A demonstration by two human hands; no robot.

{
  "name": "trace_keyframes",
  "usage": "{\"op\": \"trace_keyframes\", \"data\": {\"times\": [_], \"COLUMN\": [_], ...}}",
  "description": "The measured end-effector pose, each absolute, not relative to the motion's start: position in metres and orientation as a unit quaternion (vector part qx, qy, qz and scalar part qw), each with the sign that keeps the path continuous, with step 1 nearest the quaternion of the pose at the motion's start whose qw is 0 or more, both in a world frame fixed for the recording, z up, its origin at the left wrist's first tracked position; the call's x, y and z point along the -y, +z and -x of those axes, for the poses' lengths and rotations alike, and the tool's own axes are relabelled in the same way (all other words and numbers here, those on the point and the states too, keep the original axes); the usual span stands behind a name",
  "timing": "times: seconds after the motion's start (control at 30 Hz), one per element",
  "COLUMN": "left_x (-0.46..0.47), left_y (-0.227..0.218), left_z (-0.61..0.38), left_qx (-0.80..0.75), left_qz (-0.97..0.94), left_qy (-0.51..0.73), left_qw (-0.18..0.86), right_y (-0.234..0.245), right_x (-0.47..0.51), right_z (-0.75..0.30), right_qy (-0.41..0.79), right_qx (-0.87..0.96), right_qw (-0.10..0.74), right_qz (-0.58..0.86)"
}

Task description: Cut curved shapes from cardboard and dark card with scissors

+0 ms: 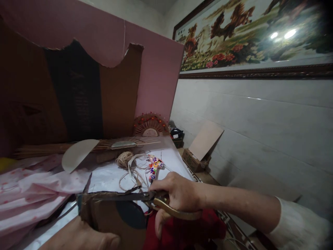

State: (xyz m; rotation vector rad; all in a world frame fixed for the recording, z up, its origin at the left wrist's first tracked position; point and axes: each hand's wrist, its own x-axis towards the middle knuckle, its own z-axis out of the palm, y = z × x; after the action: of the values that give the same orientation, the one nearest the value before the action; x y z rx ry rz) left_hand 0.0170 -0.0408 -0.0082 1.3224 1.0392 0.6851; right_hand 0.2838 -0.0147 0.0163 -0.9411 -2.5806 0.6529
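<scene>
So the right hand (179,194) had the scissors (180,211), grip wrapped around the gold handles, blades lying across the upper edge of a cardboard piece (104,217). I couldn't tell how far apart the blades were. The left hand (85,236) had the near lower part of that piece, thumb over the face and the other fingers hidden, so I read that grip as pinching the card. The piece was low in front of the person, at the near side of the tabletop (175,156).

If trimming was the step, IMO the trick was short bites with the card seated deep near the pivot, since the frayed upper edge looked ready to tear or fold. Better to turn the card with the left hand than twist the right wrist, and to have the left thumb well below the blade line.

Clutter mattered too: the loose twine (125,159) and a flower-patterned tool (155,166) sat just beyond the scissors, and the red cloth (184,231) bunched up below the handles, so checking that nothing drooped between the blades was probably worth it.
</scene>
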Motion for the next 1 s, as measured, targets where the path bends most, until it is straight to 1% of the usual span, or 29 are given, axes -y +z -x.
{"op": "trace_keyframes", "data": {"times": [0.13,0.27,0.37,0.5,0.7,0.87,1.0], "left_x": [0.040,0.038,0.038,0.039,0.038,0.036,0.035], "left_y": [0.002,0.004,0.000,-0.003,-0.001,-0.001,-0.004], "left_z": [-0.020,-0.023,-0.025,-0.026,-0.025,-0.023,-0.021], "left_qx": [-0.437,-0.384,-0.363,-0.373,-0.341,-0.354,-0.358], "left_qz": [-0.600,-0.625,-0.627,-0.613,-0.624,-0.634,-0.638], "left_qy": [0.244,0.228,0.234,0.243,0.203,0.213,0.176], "left_qw": [0.624,0.640,0.648,0.653,0.674,0.653,0.659], "right_y": [0.021,0.033,0.041,0.041,0.032,0.024,0.019], "right_x": [0.013,0.012,0.012,0.012,0.013,0.012,0.010], "right_z": [-0.288,-0.287,-0.283,-0.279,-0.279,-0.279,-0.281], "right_qy": [0.233,0.268,0.272,0.253,0.209,0.199,0.183], "right_qx": [0.902,0.899,0.894,0.898,0.915,0.919,0.923], "right_qw": [0.159,0.101,0.059,0.040,0.054,0.082,0.089], "right_qz": [0.327,0.332,0.351,0.357,0.341,0.330,0.326]}}
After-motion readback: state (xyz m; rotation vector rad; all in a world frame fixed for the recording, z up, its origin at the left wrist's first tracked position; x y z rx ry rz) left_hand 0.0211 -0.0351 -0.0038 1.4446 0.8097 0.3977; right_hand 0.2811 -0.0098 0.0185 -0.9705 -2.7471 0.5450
